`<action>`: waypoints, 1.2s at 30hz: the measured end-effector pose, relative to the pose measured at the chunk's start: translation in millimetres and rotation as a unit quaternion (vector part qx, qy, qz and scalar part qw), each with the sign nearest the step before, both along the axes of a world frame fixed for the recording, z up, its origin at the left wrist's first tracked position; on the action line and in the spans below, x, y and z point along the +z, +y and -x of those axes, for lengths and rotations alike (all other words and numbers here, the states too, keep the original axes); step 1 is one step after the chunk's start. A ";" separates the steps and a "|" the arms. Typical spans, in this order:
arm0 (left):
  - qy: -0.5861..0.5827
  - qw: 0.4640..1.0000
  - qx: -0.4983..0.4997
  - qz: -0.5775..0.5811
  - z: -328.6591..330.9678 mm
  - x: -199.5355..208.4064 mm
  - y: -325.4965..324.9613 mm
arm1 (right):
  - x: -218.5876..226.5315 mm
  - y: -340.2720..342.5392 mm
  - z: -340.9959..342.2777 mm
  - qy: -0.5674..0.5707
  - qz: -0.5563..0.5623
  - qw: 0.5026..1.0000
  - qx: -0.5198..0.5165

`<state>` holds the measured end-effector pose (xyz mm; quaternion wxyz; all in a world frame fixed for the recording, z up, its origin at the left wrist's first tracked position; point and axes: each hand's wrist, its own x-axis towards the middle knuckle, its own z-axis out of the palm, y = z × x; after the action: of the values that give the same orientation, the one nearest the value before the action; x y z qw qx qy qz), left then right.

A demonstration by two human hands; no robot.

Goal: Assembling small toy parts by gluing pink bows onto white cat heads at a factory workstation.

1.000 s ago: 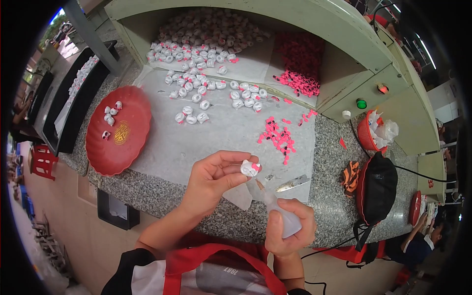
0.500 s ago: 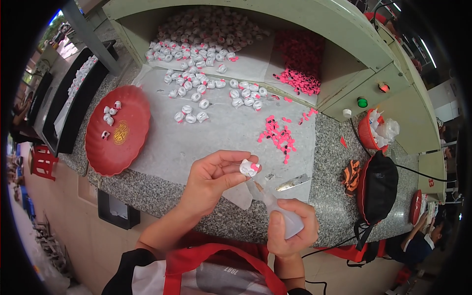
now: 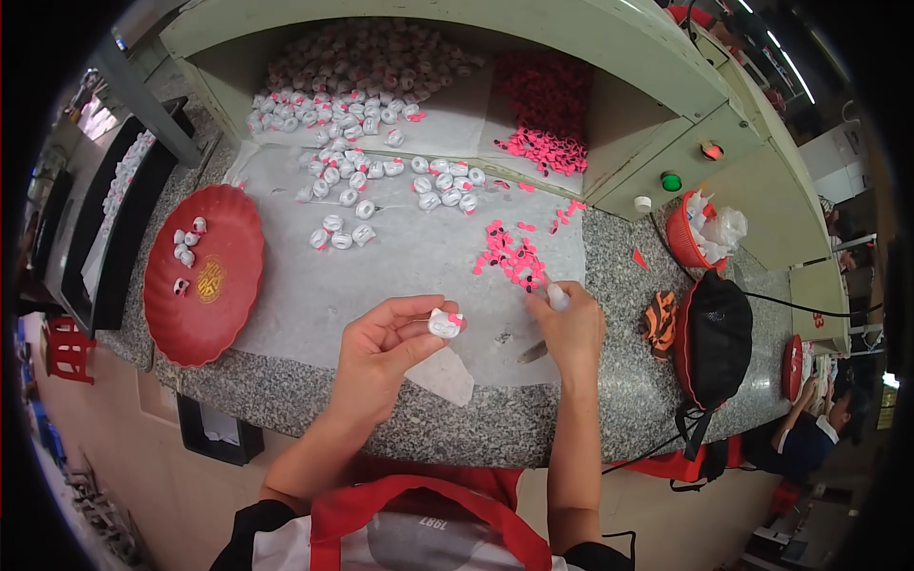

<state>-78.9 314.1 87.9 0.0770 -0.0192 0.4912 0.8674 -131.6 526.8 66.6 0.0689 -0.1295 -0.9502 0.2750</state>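
Bench with small white figures and pink bows.
A red tray is set at left; a white figure is pinched in the left hand; a small white applicator is gripped in the right hand, just beside the pink bows.

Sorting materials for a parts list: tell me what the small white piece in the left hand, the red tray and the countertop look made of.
White piece: likely moulded plastic, smooth, faint sheen.
Red tray: probably plastic or lacquer, glossy.
Countertop: speckled grey stone, apparently granite.
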 end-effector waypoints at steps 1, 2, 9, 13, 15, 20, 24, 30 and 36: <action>-0.006 1.000 0.017 0.002 -0.9 -1.3 -0.3 | -3.1 0.0 0.3 0.001 0.000 1.000 0.004; -0.005 1.000 0.020 0.002 0.9 -3.7 1.7 | -5.8 -1.5 -0.4 -0.003 -0.020 1.000 0.019; -0.018 1.000 -0.003 -0.015 2.2 -4.7 13.9 | -5.8 -0.8 -8.1 0.044 -0.017 0.997 0.056; -0.036 0.998 -0.003 -0.041 1.8 -1.4 8.1 | -8.4 3.2 -12.7 0.057 0.177 0.982 0.041; -0.039 0.998 -0.003 -0.045 1.6 -1.2 6.5 | -5.8 5.6 -20.3 0.015 0.294 0.954 0.054; 0.001 1.000 0.018 -0.012 -0.8 -6.0 6.6 | 51.1 -32.2 -43.8 -0.036 0.501 0.860 0.086; 0.040 0.998 0.008 0.049 -5.1 3.4 12.2 | 68.2 -54.9 -51.7 0.049 0.328 0.919 0.212; 0.136 0.985 -0.007 0.104 -8.8 -0.9 11.7 | 74.1 -51.4 -54.1 0.046 0.244 0.949 0.193; 0.143 0.981 -0.029 0.125 -10.5 6.7 15.5 | 69.3 -43.8 -56.9 0.027 0.283 0.949 0.134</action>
<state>-68.4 329.6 94.6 0.0282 0.1100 0.6017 0.7906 -74.8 482.9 135.9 0.0174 -0.0076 -0.8399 0.5424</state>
